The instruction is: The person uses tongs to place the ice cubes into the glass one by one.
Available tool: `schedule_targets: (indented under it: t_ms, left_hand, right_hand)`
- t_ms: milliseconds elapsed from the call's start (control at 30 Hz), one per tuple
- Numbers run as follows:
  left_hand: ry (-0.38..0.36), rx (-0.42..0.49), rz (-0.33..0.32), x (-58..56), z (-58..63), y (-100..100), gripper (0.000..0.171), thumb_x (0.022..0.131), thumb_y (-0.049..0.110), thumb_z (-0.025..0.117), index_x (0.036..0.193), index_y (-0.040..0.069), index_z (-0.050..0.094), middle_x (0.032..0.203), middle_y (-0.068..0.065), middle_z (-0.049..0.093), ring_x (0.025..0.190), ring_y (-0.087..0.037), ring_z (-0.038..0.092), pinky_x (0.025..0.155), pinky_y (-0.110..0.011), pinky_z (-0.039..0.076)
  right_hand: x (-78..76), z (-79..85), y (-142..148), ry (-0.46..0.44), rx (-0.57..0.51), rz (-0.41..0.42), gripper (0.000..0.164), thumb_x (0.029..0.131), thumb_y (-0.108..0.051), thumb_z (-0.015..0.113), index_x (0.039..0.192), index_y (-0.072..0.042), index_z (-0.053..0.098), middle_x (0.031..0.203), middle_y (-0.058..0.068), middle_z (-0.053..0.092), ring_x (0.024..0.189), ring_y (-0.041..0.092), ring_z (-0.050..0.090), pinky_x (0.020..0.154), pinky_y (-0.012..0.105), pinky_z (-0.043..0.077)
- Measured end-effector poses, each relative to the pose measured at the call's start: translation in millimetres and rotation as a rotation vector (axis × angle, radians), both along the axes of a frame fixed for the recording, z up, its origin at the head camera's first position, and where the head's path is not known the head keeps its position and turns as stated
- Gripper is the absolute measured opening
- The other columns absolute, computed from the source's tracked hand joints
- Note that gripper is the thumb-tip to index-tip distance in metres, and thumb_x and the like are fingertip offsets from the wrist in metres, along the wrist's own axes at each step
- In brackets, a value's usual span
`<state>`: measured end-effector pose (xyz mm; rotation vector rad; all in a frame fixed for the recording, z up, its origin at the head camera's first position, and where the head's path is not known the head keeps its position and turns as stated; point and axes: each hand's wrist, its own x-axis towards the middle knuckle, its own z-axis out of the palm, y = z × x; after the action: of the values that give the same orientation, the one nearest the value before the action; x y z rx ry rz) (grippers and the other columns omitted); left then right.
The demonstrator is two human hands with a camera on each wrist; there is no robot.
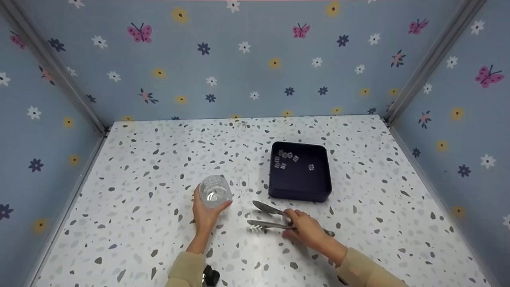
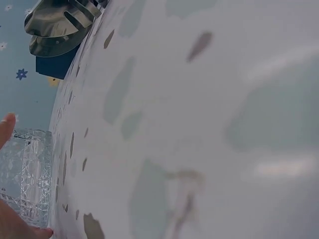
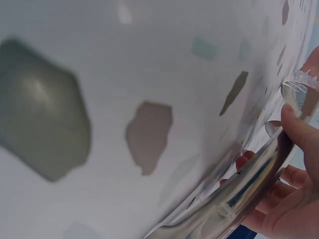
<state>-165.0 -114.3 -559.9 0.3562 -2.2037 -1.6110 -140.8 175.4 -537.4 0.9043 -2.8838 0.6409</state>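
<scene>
A clear, textured drinking glass stands on the speckled table, gripped by my left hand with thumb and fingers on either side. The left wrist view shows the glass's cut pattern between thumb and fingers. My right hand holds a pair of metal tongs, their two arms spread apart and nothing between the tips. The tong tips point left, toward the glass. In the right wrist view the shiny tongs run along the palm, thumb on one arm.
Behind the tongs sits a dark square tray with several small clear pieces, mostly in its far left part; one clear piece lies apart, nearer the right wall. Patterned blue panels enclose the table at the back and both sides.
</scene>
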Motion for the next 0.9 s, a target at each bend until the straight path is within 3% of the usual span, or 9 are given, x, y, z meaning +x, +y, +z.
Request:
schedule_targets:
  t_ms: [233,500,900]
  left_hand:
    - [-0.006,-0.003,-0.004,-1.5,0.6,2.1,0.099,0.053,0.020,0.085,0.134,0.006,0.031,0.133,-0.013,0.038,0.124,-0.026,0.032,0.106,-0.034,0.023]
    - [-0.003,-0.004,-0.009,-3.4,-0.2,6.5,0.100,0.052,0.020,0.085,0.134,0.006,0.031,0.134,-0.012,0.038,0.124,-0.025,0.032,0.106,-0.033,0.022]
    - [-0.011,-0.026,-0.038,-4.7,0.5,15.8,0.100,0.053,0.023,0.085,0.134,0.004,0.029,0.134,-0.012,0.037,0.124,-0.026,0.032,0.106,-0.034,0.023]
  right_hand:
    - [3.4,-2.4,2.8,-0.001,-0.012,-0.022,0.050,0.073,-0.032,0.069,0.115,-0.012,0.049,0.083,0.001,0.055,0.070,0.016,0.056,0.057,0.032,0.051]
    - [6.6,-0.1,8.8,0.110,-0.016,-0.042,0.052,0.076,-0.035,0.067,0.119,-0.010,0.051,0.085,-0.001,0.054,0.066,0.013,0.053,0.053,0.032,0.049]
    - [9.4,17.1,20.8,0.182,-0.067,-0.068,0.050,0.077,-0.035,0.065,0.119,-0.010,0.052,0.089,0.002,0.058,0.064,0.013,0.055,0.049,0.030,0.047]
